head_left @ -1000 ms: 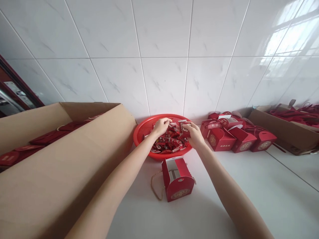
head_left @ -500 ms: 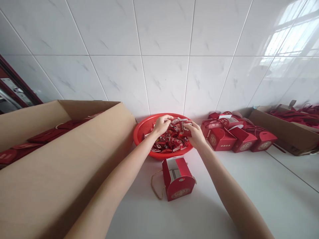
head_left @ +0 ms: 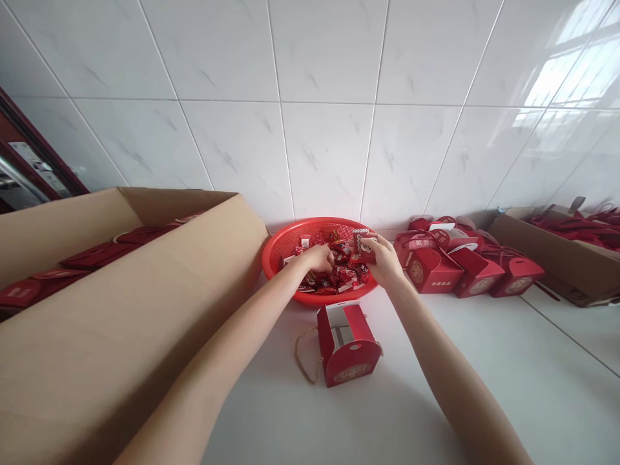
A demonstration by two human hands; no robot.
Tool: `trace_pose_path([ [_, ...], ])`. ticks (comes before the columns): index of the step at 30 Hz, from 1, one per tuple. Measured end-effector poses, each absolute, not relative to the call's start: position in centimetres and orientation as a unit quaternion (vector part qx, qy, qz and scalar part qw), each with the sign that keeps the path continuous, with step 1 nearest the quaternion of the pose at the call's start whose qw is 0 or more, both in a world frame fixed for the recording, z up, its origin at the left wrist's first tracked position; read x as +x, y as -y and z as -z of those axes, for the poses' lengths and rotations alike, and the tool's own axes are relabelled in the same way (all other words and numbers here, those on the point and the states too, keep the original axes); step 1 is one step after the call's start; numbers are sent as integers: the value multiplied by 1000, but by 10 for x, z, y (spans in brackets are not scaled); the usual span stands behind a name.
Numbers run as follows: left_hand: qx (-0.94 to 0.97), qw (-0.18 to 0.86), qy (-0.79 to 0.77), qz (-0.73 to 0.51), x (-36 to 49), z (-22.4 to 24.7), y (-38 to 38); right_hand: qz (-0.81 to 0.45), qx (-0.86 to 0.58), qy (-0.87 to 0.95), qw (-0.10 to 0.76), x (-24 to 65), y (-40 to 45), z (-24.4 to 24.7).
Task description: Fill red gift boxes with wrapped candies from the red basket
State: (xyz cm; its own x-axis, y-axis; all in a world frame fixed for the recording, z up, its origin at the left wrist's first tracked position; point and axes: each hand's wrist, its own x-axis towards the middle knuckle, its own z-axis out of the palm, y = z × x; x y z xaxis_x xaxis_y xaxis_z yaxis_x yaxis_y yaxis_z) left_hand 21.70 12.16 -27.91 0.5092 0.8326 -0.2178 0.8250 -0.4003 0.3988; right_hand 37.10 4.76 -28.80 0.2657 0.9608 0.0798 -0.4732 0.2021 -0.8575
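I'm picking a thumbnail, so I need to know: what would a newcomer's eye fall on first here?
First, the red basket of wrapped sweets at centre, with the left hand down in it and the right hand holding a packet over its right side. Next, the open red box just in front, then the big carton at left.

A red packet with a white-patterned edge [head_left: 357, 240] is gripped in the right hand's fingers [head_left: 371, 243], tilted above the right side of a round red plastic basket [head_left: 272, 270]. Shiny, mostly red wrapped sweets [head_left: 345, 276] lie heaped loosely inside, under the left hand [head_left: 320, 258]. Just in front, a red carton [head_left: 352, 363] stands upright on the desk [head_left: 411, 400], top open, twisted cord handle [head_left: 301, 366] drooping to its left.
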Motion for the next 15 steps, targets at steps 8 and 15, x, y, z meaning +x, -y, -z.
trace_pose_path([
  [8, 831, 199, -504, 126, 222, 262, -105, -516, -361, 314, 710, 372, -48, 288],
  [15, 824, 190, -512, 152, 226, 266, -104, -522, -370, 319, 699, 373, -50, 290],
])
